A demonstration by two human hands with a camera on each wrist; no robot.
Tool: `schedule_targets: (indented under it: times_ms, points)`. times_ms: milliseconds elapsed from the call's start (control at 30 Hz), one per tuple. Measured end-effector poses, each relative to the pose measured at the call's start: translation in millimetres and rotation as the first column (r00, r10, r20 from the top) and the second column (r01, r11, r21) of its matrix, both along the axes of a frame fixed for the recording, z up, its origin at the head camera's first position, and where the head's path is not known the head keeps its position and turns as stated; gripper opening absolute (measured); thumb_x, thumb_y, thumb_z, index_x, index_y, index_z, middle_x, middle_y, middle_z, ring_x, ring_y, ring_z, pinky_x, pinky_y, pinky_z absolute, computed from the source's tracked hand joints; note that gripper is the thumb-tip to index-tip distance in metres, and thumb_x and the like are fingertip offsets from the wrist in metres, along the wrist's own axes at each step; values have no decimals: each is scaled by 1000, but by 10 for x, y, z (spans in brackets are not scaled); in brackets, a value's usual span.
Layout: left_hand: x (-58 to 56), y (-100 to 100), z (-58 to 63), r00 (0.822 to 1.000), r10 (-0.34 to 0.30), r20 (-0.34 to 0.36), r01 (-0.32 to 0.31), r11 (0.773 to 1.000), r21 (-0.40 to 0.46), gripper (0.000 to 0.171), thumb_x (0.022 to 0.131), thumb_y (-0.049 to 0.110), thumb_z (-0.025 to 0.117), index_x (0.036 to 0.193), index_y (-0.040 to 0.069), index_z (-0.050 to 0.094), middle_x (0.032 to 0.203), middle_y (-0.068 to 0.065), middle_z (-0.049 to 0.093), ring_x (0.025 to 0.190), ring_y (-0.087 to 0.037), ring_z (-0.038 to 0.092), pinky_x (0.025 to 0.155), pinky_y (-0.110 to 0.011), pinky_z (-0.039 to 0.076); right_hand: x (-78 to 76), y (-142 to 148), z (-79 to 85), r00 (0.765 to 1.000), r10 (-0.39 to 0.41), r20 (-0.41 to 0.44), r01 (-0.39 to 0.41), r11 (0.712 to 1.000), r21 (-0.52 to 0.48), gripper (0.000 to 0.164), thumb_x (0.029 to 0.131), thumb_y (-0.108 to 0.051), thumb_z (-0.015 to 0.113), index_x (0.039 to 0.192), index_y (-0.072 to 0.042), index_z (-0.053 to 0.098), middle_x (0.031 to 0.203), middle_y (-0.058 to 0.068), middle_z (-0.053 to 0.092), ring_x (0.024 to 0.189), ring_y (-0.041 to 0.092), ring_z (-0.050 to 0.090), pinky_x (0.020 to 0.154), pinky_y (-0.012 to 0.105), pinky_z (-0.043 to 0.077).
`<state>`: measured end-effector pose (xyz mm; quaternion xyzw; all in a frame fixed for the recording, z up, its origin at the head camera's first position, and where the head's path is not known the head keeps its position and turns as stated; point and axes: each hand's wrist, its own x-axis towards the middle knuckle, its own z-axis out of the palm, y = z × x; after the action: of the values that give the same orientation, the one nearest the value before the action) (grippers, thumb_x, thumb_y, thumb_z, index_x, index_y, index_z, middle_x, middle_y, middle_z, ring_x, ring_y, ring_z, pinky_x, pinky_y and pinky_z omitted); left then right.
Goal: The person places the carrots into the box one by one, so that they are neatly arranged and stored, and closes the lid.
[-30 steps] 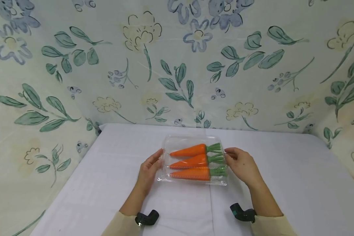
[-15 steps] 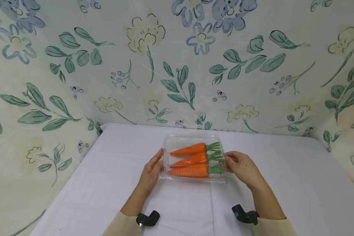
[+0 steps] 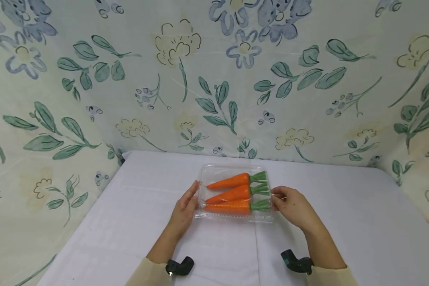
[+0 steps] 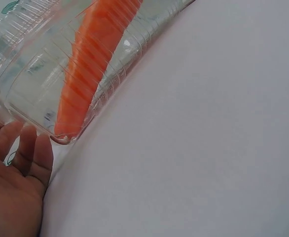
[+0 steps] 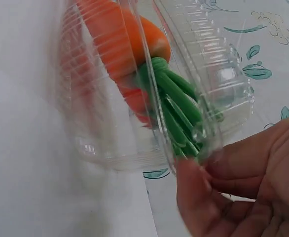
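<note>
Three orange carrots with green tops lie side by side inside a clear plastic clamshell container, tips to the left. My left hand holds the container's left end, fingers along its edge. In the left wrist view, the fingers of that hand curl at the container's corner, near one carrot's tip. At the other end, my right hand pinches the rim beside the green tops. The right wrist view shows the thumb and finger of this hand on the rim, just below the green leaves.
A white cloth covers the table. Behind it and along the sides hangs a floral-patterned curtain. Dark wrist cameras sit on both forearms, close to beige sleeves.
Both hands keep hold of the container, whose tilt shifts slightly. My right hand moves a little lower in the head view, which itself shifts slightly.
</note>
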<state>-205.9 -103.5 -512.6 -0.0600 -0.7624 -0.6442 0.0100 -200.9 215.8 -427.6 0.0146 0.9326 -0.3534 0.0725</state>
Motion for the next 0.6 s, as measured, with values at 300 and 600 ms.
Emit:
schedule_targets:
  times_ms: [300,600]
  points:
    - [13,11,31,995,90,46,-88,995,-45,48,108,20,43,156,26,42,87,-8,56,66,-16,54,62,-26,50,64,8,-44,966,161,202,-134,981,-140,64,106,-10,41,161,-2,10,83,13,64,61,20,65,61,35,59]
    - [15,4,51,993,100,71,-99,995,-10,51,109,24,47,158,32,36,63,0,50,50,-14,49,50,-26,49,5,241,-66,892,364,267,-240,883,-403,90,101,-12,59,163,-10,-6,91,14,65,78,24,70,79,35,61]
